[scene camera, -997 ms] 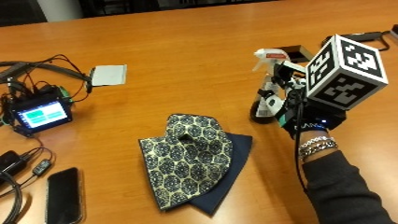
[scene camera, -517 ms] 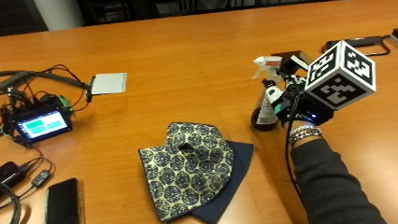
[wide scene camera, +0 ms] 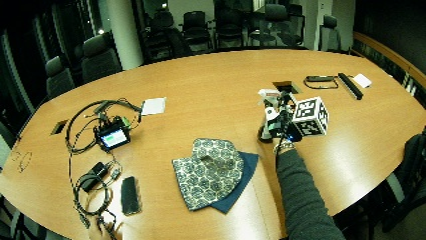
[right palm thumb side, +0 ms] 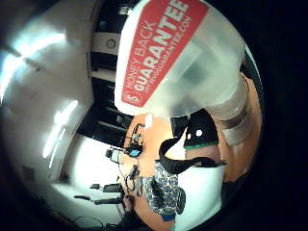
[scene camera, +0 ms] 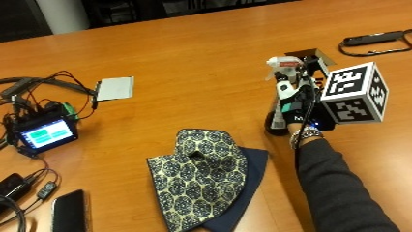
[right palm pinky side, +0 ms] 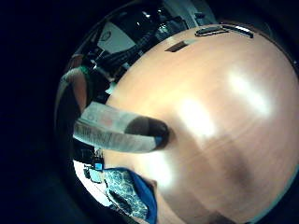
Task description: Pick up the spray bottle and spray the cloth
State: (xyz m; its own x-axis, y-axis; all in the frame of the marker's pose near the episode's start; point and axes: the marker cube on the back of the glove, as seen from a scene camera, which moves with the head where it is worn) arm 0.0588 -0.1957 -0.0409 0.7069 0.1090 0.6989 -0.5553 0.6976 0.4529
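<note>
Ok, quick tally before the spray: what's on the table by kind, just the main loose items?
Spray bottles: 1, the spray bottle, gripped by the right hand
Cloths: 1, the patterned cloth
Phones: 1, the black phone
Screen devices: 1, the small monitor
Paper sheets: 1, the white sheet
Total: 5

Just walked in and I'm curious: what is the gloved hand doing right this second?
Right hand: fingers wrapped round the spray bottle, which stands upright on the table beside the cloth.
</note>
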